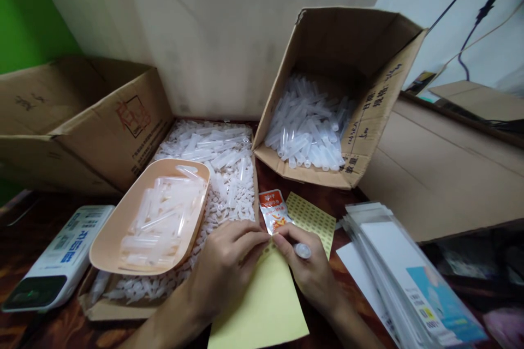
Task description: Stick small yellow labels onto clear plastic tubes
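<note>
My left hand (233, 259) is closed, thumb and fingers pinched at the top edge of a yellow sheet (262, 305). My right hand (309, 267) is closed too, its fingertips beside the left ones, with a clear plastic tube (302, 251) held in its curled fingers. What lies between the fingertips is too small to make out. Behind the hands are a red and white packet (273, 208) and a yellow sheet of small dark stickers (313, 217). To the left, a peach basin (102, 251) of clear tubes rests on a cardboard tray (123, 312) full of small white pieces and tubes.
A tilted cardboard box (393, 92) of tubes stands behind on the right, another box (110, 125) at the left. A white device (61, 256) lies at the far left. Plastic-sleeved packs (393, 262) are stacked at the right.
</note>
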The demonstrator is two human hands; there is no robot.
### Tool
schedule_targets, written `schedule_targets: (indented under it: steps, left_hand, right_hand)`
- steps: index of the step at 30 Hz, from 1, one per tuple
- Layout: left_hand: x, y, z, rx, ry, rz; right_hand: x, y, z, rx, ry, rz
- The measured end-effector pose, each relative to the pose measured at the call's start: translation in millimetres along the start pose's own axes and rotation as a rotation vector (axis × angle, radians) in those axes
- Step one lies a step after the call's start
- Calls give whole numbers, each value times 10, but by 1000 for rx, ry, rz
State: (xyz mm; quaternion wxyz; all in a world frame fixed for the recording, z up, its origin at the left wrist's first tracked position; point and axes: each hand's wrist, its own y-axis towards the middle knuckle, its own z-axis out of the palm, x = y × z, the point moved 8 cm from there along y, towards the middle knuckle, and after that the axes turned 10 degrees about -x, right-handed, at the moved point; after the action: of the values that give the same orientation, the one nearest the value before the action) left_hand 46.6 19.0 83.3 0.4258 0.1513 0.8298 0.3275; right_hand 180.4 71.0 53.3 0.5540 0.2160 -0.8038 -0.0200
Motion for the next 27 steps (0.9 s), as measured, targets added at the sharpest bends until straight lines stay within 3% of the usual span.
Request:
schedule_targets:
  steps: [8, 15, 27]
  left_hand:
    - [-48, 5, -16, 41, 112, 106]
    - [-216, -22, 2, 130, 224, 369]
    - [-178, -30, 61, 161, 202, 325]
  right_hand:
    - [44, -8, 10, 19, -5, -50]
    - [28, -16, 37, 58, -30, -20]
    - [35, -30, 57, 80, 10, 31]
